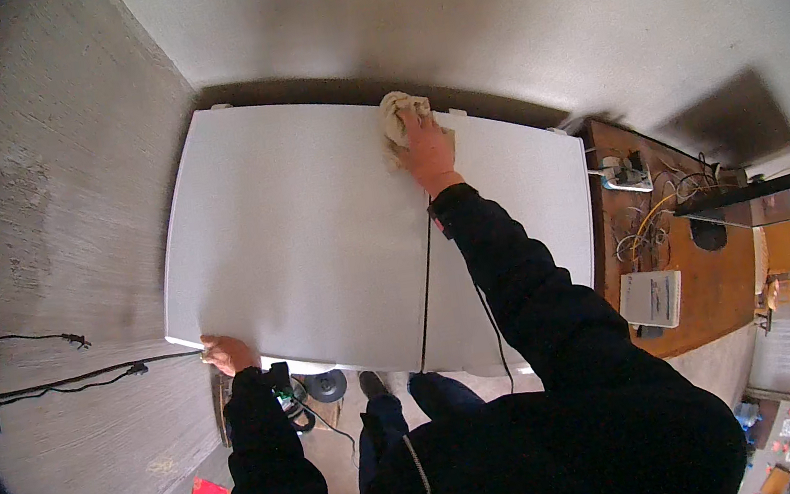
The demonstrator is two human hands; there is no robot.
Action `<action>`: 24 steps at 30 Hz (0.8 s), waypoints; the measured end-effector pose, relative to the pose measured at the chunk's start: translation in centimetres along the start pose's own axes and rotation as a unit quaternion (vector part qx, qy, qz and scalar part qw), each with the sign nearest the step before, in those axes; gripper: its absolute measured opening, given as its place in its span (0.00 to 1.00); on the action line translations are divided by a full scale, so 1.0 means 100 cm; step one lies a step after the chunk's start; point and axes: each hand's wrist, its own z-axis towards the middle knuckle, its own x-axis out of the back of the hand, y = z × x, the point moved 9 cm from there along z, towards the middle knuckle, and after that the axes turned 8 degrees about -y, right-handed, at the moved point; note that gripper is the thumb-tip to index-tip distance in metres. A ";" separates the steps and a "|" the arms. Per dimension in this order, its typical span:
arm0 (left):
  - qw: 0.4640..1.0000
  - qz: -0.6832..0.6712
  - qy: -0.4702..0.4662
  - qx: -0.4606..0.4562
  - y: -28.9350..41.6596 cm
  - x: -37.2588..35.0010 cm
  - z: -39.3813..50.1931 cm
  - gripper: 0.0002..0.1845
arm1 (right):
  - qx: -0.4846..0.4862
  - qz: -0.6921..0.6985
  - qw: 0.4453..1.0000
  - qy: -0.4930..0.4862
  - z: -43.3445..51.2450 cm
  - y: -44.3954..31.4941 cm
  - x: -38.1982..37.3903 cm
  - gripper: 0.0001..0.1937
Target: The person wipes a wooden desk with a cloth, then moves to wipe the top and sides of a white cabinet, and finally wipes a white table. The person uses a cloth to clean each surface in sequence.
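A large white appliance top, apparently a chest freezer lid (302,230), lies before me. My right hand (430,155) presses a crumpled beige cloth (400,113) onto it near the back edge, right of the middle. At the lid's front left corner, my left hand (228,354) is curled over the edge; its fingertips are partly hidden. A black cable (102,373) from the left wall reaches that hand, and I cannot tell whether it is held or passes behind. Two thin dark cords (427,280) hang across the lid's right part, below my right sleeve.
On the right stands a wooden desk (712,293) with tangled cables (642,227), a power strip (624,177), a white box (651,298) and a monitor (745,201). Walls border the lid's left and back. A round dark object (326,386) sits low in front.
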 end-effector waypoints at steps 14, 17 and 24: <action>0.997 -0.075 0.024 -0.011 0.013 0.024 -0.010 0.16 | 0.004 0.021 0.999 -0.032 0.006 0.028 0.013 0.32; 1.000 -0.010 0.019 -0.022 0.015 0.025 -0.012 0.16 | -0.019 0.050 0.998 -0.021 0.002 0.028 0.014 0.32; 0.995 -0.082 -0.020 0.047 0.013 0.029 -0.014 0.15 | 0.078 0.054 0.995 -0.032 -0.019 0.016 0.016 0.32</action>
